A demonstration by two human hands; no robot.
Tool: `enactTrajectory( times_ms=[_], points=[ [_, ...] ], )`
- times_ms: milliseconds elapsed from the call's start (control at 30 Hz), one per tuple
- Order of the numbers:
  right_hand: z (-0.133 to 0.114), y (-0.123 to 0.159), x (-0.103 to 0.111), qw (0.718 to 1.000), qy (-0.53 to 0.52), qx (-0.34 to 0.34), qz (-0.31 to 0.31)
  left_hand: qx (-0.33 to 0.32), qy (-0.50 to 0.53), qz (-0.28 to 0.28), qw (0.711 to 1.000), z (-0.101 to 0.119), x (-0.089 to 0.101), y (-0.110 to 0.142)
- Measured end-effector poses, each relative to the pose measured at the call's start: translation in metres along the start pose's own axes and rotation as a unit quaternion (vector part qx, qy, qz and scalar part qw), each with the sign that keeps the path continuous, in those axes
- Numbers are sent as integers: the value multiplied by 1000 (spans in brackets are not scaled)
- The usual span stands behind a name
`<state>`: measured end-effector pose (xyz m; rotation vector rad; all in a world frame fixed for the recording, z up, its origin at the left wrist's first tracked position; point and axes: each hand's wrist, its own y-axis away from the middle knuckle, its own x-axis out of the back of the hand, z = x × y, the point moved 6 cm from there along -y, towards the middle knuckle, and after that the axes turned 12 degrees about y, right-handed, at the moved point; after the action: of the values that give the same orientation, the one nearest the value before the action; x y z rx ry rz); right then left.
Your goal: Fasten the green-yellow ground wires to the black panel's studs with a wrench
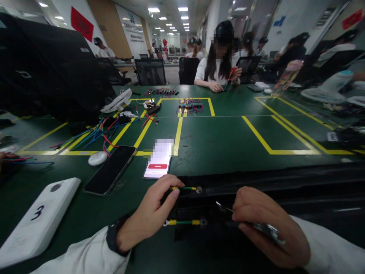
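My left hand (155, 207) is closed in a pinch on the near end of a short yellow-green wire (188, 188). The wire's far end meets a round metal fastener (199, 189) on a long black panel (256, 177). Below it, a second yellow-green wire (184, 222) with yellow sleeves runs to another fastener (203, 222); its left ring terminal (166, 223) sticks out beyond the panel. My right hand (265, 224) is closed around a shiny metal tool (269, 231). A thin metal tip (221, 207) pokes out past the fingers. My palm hides the tool's middle, so its kind is unclear.
Left of the panel lie a lit phone (158, 160), a dark phone (111, 170), a white round case (97, 158) and a white power bank (40, 220) marked 3. Loose coloured wires (94, 133) spread beside a black monitor (51, 72). A co-worker (219, 61) sits across the table.
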<state>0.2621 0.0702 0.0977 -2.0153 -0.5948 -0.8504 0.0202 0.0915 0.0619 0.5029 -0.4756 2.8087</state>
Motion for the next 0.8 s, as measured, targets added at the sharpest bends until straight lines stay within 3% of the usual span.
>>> enactTrajectory(
  times_ms=[233, 300, 467, 633, 800],
  points=[
    [-19, -4, 14, 998, 18, 55, 15, 1, 9, 8, 1000, 18, 11, 1],
    [-21, -11, 25, 999, 15, 31, 16, -2, 9, 14, 1000, 20, 14, 0],
    [-8, -45, 42, 992, 40, -119, -2, -3, 3, 36, 999, 15, 21, -7],
    [13, -79, 16, 980, 60, -165, -92, 5, 1, 49, 999, 4, 25, -9],
    [27, -82, -13, 970, 64, -179, -150, 11, 8, 50, 999, -11, 26, -11]
  ],
)
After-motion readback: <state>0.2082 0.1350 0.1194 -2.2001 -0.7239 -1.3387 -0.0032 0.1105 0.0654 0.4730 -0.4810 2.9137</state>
